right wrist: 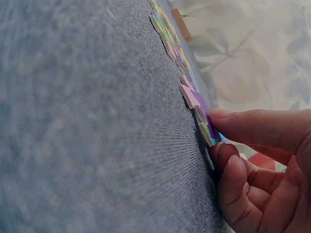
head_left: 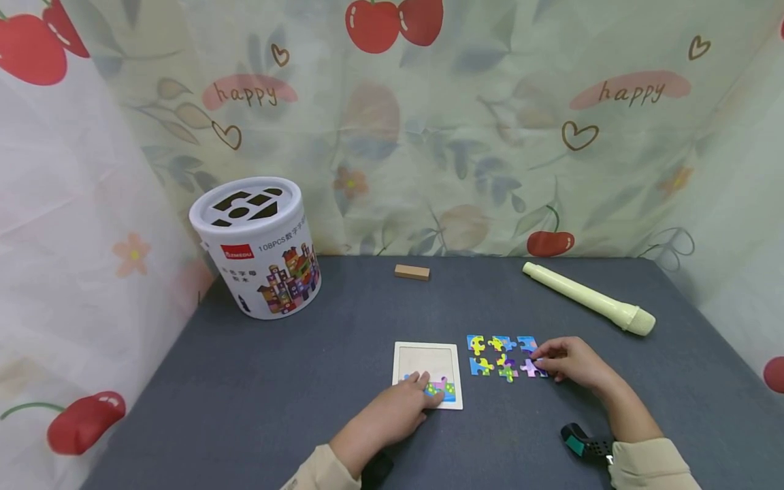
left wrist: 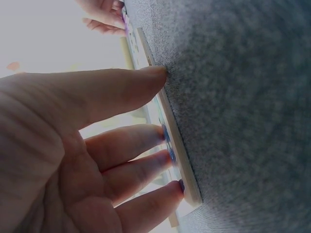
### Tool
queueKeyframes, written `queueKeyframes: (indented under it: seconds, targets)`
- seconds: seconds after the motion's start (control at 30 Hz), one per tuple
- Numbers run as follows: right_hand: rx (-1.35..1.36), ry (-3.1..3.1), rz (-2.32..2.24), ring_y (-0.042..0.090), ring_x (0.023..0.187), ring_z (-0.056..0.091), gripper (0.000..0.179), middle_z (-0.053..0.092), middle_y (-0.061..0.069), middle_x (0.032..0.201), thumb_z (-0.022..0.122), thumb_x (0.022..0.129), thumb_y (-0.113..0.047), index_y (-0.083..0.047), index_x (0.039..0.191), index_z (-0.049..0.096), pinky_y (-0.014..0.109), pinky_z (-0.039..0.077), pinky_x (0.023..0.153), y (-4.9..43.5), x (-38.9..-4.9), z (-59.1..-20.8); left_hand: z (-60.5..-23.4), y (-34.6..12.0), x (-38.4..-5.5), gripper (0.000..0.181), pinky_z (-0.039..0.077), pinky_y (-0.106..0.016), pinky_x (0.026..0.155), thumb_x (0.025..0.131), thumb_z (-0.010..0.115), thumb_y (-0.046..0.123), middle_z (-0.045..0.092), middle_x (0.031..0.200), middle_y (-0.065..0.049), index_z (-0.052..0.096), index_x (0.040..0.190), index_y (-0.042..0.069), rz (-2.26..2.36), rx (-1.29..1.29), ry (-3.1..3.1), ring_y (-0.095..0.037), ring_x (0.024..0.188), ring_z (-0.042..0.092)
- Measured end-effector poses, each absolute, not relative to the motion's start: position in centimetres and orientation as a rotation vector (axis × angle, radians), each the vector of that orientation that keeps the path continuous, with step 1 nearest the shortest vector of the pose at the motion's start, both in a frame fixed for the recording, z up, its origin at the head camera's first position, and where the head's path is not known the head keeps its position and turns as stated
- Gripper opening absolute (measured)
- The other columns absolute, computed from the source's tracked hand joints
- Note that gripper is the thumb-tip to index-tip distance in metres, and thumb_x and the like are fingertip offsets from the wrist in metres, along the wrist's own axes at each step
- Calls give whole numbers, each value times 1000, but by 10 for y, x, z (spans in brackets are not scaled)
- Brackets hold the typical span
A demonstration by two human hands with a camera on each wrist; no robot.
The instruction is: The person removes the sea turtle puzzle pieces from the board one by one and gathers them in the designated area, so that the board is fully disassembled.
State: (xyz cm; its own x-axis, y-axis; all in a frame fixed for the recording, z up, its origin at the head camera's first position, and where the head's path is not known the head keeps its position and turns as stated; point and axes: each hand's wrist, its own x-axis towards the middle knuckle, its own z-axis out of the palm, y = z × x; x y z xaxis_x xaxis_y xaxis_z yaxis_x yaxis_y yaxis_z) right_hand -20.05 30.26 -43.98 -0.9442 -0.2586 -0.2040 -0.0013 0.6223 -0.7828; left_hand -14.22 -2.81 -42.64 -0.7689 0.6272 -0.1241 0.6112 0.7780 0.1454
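Observation:
My left hand (head_left: 398, 412) rests on a square wooden puzzle tray (head_left: 429, 345), its fingers on the colourful jigsaw pieces (head_left: 450, 393) in the lower part. In the left wrist view the thumb touches the near edge of the tray (left wrist: 177, 138) and the other fingertips lie on the pieces. To the right, my right hand (head_left: 576, 364) pinches a purple and pink jigsaw piece (right wrist: 198, 99) at its end, thumb on top and index finger below. Several loose jigsaw pieces (head_left: 482, 366) lie in two rows between the tray and this hand.
A white block bucket (head_left: 257, 252) with shaped holes in its lid stands at the back left. Toward the back lie a small wooden block (head_left: 412, 272) and a pale yellow toy microphone (head_left: 588, 296). A dark strap (head_left: 584, 444) sits by the right sleeve. Patterned curtains (head_left: 429, 170) enclose the table.

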Motion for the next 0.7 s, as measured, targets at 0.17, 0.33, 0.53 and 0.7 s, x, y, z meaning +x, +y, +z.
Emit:
queueKeyframes:
  seconds: [0.17,0.33,0.53,0.7]
  targets:
    - [-207,2556,-1225,7,65,50,25,60,5,85,64,88,-16,3,103,67,24,48,54,301,-201,-439,-426,-28,-142,44,47,-38,97,85,64,16,52,136,-14,59,126,28,140,987,2806,-29,126,50]
    - [-204,2553,-1221,7,65,50,25,60,5,85,63,88,-16,3,104,66,24,48,54,301,-200,-439,-426,-28,-142,44,47,-38,97,85,64,16,52,136,-14,59,126,28,139,988,2804,-29,126,50]
    - [-195,2564,-1209,8,64,49,26,58,5,85,63,88,-17,3,105,66,24,47,54,300,-200,-438,-426,-28,-142,44,47,-38,96,85,64,16,52,136,-14,59,126,29,138,992,2810,-29,126,50]
    - [-171,2570,-1202,9,65,49,27,56,4,83,64,88,-19,2,104,66,25,47,55,300,-199,-439,-426,-29,-142,44,47,-38,96,85,64,16,52,135,-14,59,126,28,137,999,2814,-29,125,50]
